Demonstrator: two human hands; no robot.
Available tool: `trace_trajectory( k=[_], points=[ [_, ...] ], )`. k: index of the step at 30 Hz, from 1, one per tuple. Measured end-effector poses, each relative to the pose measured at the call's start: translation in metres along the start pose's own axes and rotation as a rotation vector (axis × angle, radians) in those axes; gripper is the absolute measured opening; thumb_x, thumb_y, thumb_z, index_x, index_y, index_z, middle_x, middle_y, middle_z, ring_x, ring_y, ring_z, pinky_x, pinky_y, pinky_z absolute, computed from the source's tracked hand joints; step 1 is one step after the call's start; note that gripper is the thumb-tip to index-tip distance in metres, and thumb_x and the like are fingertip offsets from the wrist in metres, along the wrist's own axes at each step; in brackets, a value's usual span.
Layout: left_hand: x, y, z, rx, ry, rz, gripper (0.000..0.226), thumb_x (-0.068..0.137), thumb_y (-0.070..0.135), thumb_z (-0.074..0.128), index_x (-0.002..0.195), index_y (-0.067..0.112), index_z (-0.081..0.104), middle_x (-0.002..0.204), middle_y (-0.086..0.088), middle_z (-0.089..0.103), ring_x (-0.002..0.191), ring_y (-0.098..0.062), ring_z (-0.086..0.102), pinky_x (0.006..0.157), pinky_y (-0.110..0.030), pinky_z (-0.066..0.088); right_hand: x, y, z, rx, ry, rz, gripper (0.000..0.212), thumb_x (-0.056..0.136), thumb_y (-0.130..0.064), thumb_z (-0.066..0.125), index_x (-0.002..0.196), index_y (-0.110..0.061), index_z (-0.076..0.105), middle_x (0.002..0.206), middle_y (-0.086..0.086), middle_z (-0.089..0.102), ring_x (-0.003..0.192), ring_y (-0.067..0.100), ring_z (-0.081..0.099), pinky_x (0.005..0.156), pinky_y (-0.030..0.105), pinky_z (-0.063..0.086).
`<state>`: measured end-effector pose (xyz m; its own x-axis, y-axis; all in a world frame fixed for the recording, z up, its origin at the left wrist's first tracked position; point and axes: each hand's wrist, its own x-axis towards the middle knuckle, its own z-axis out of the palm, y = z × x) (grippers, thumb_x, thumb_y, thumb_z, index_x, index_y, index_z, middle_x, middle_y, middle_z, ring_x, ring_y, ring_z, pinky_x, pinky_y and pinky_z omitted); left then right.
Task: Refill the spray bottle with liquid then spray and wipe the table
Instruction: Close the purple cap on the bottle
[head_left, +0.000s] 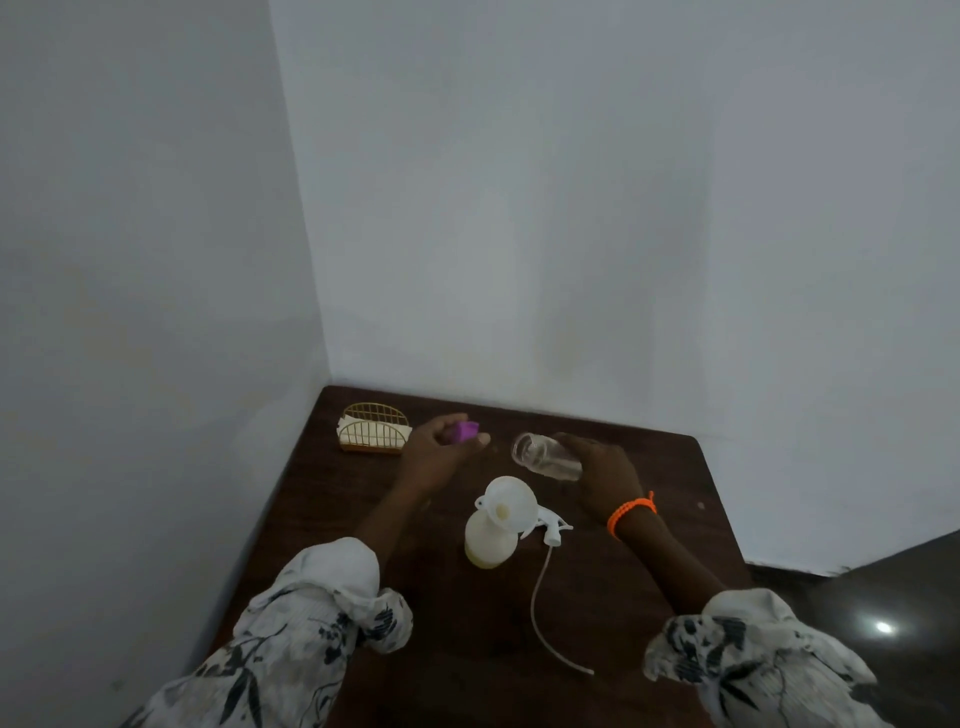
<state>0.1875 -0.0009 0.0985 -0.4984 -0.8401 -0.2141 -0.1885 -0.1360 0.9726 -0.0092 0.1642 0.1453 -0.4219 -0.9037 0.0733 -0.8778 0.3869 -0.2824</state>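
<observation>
The right hand (605, 475) is curling round a clear bottle (546, 457), holding it tipped on its side above the table (467, 649) with its open mouth pointing left; whether any liquid is in it is hard to make out. The left hand (439, 449) is gripping a purple cap (464, 431), fingers hiding most of it. A napkin holder (373, 428) of gold wire is sitting at the far left corner, just beyond the left hand. The spray bottle (491, 540) is standing upright between the two forearms, nearer the person than both hands, with a white funnel (509, 501) sitting in its neck and covering the opening. The spray head (553, 525) is lying on the table just right of the bottle, its tube (540, 608) trailing toward the near edge. An orange bracelet (629, 512) is circling the right wrist.
</observation>
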Motion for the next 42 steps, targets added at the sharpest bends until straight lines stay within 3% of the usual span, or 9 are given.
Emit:
trace_trajectory(
  k=[6, 10, 15, 21, 26, 32, 35, 38, 42],
  points=[
    [0.001, 0.070, 0.023, 0.025, -0.054, 0.278, 0.055, 0.073, 0.040, 0.089, 0.123, 0.022, 0.072, 0.111, 0.006, 0.076, 0.102, -0.010, 0.071, 0.088, -0.032, 0.061, 0.023, -0.019, -0.013, 0.303, 0.051, 0.116, 0.080, 0.058, -0.033, 0.089, 0.132, -0.018, 0.063, 0.117, 0.003, 0.074, 0.103, 0.019, 0.069, 0.088, 0.031, 0.056],
    [0.007, 0.098, 0.030, 0.140, -0.047, 0.410, 0.061, 0.075, 0.041, 0.088, 0.129, 0.019, 0.069, 0.122, 0.003, 0.071, 0.105, -0.012, 0.067, 0.086, -0.024, 0.060, 0.037, -0.033, -0.019, 0.347, 0.084, 0.132, 0.082, 0.060, -0.031, 0.091, 0.135, -0.014, 0.060, 0.120, 0.005, 0.072, 0.103, 0.018, 0.067, 0.085, 0.022, 0.047],
    [0.016, 0.112, 0.030, 0.202, -0.049, 0.468, 0.063, 0.075, 0.042, 0.088, 0.129, 0.020, 0.068, 0.126, 0.004, 0.070, 0.109, -0.012, 0.066, 0.085, -0.018, 0.058, 0.044, -0.036, -0.021, 0.360, 0.116, 0.126, 0.078, 0.060, -0.034, 0.090, 0.131, -0.018, 0.063, 0.112, 0.004, 0.073, 0.094, 0.013, 0.064, 0.081, 0.021, 0.047],
    [0.027, 0.119, 0.021, 0.405, -0.238, 0.474, 0.067, 0.072, 0.043, 0.089, 0.131, 0.021, 0.068, 0.130, 0.003, 0.069, 0.114, -0.014, 0.064, 0.090, -0.025, 0.058, 0.043, -0.033, -0.019, 0.414, 0.066, 0.126, 0.075, 0.056, -0.033, 0.093, 0.125, -0.019, 0.066, 0.103, 0.001, 0.074, 0.090, 0.011, 0.066, 0.081, 0.028, 0.057],
    [0.033, 0.132, 0.016, 0.416, -0.361, 0.471, 0.066, 0.074, 0.038, 0.090, 0.133, 0.022, 0.066, 0.132, 0.005, 0.067, 0.115, -0.014, 0.064, 0.090, -0.024, 0.057, 0.043, -0.028, -0.019, 0.468, 0.050, 0.129, 0.073, 0.051, -0.045, 0.090, 0.117, -0.021, 0.070, 0.090, -0.007, 0.072, 0.083, 0.005, 0.066, 0.075, 0.031, 0.060],
    [0.032, 0.138, 0.024, 0.160, -0.251, 0.390, 0.067, 0.071, 0.027, 0.092, 0.132, 0.022, 0.065, 0.124, 0.001, 0.070, 0.106, -0.015, 0.070, 0.093, -0.032, 0.059, 0.049, -0.026, -0.030, 0.565, 0.081, 0.141, 0.070, 0.056, -0.039, 0.093, 0.118, -0.021, 0.067, 0.095, -0.003, 0.074, 0.086, 0.010, 0.070, 0.080, 0.034, 0.060],
    [0.033, 0.135, 0.026, 0.002, -0.218, 0.336, 0.059, 0.069, 0.018, 0.093, 0.124, 0.020, 0.070, 0.117, -0.001, 0.074, 0.104, -0.017, 0.073, 0.096, -0.042, 0.059, 0.053, -0.025, -0.035, 0.593, 0.100, 0.158, 0.079, 0.052, -0.046, 0.091, 0.121, -0.017, 0.066, 0.100, -0.001, 0.073, 0.089, 0.013, 0.070, 0.084, 0.038, 0.060],
    [0.031, 0.132, 0.030, -0.046, -0.229, 0.330, 0.048, 0.079, 0.009, 0.085, 0.125, 0.015, 0.070, 0.115, -0.002, 0.076, 0.108, -0.016, 0.072, 0.102, -0.045, 0.055, 0.055, -0.026, -0.038, 0.587, 0.111, 0.168, 0.077, 0.055, -0.040, 0.093, 0.123, -0.016, 0.065, 0.099, -0.001, 0.072, 0.090, 0.014, 0.069, 0.085, 0.038, 0.059],
    [0.024, 0.134, 0.037, -0.088, -0.240, 0.309, 0.048, 0.085, 0.033, 0.077, 0.130, 0.018, 0.068, 0.121, 0.001, 0.073, 0.114, -0.016, 0.068, 0.102, -0.047, 0.055, 0.057, -0.028, -0.039, 0.603, 0.122, 0.169, 0.077, 0.056, -0.039, 0.094, 0.124, -0.017, 0.064, 0.096, -0.006, 0.071, 0.088, 0.011, 0.070, 0.085, 0.037, 0.060]
  ],
)
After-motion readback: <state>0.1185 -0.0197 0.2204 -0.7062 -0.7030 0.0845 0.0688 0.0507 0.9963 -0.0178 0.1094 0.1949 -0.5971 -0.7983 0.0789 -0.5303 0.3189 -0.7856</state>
